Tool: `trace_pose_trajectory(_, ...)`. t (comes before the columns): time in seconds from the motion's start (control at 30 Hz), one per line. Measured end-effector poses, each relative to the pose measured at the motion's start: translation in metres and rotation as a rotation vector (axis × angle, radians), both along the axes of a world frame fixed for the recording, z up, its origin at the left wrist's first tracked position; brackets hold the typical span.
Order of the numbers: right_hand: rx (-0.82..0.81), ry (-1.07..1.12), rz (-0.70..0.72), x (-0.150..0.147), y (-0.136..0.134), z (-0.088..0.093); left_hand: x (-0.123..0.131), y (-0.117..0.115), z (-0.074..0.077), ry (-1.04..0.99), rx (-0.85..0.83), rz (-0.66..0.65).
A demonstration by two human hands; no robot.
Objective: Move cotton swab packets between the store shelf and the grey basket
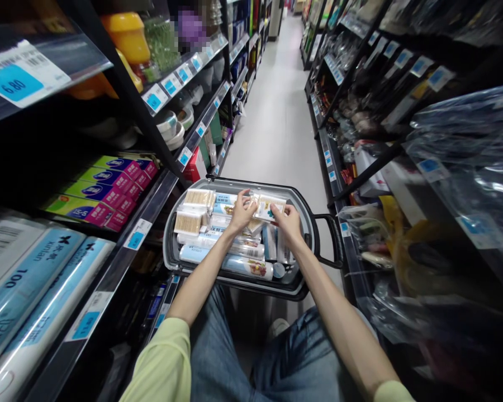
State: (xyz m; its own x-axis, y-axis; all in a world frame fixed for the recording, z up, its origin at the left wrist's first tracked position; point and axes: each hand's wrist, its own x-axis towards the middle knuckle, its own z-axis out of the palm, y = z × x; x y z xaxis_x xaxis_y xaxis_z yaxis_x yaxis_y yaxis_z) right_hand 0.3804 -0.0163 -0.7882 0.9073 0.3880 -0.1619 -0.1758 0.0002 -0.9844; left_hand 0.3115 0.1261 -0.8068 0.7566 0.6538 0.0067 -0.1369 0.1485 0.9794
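Both of my hands are over a grey shopping basket [170, 245] in the middle of the view. My left hand [242, 212] pinches the left end of a clear pack of cotton swabs [267, 207]. The fingers of my right hand [288, 219] are closed on the right side of the same pack. To the left in the basket lie more packs of cotton swabs [189, 221], stacked. Nearer to me are rolls of plastic bags [226, 262] in blue and white wrapping, lying lengthwise. Other small packs beside my right hand are partly covered.
A black basket handle [333, 237] sticks out to the right. On the left shelf are large bag rolls [46, 312] and green and pink boxes [109, 184]. Plastic-wrapped goods [478, 145] hang on the right rack. A pale aisle floor [276, 100] runs ahead between the shelves.
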Motion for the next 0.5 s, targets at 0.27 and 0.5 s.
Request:
trace_pose_trajectory(0.27, 0.136, 0.155, -0.381, 0.021, -0.005, -0.002, 0.001, 0.012, 0.004, -0.068, -0.018, 0.274)
trace_pose_trajectory(0.5, 0.154, 0.285, -0.001, 0.009, -0.003, -0.001, 0.005, 0.002, 0.0, -0.069, -0.106, 0.085)
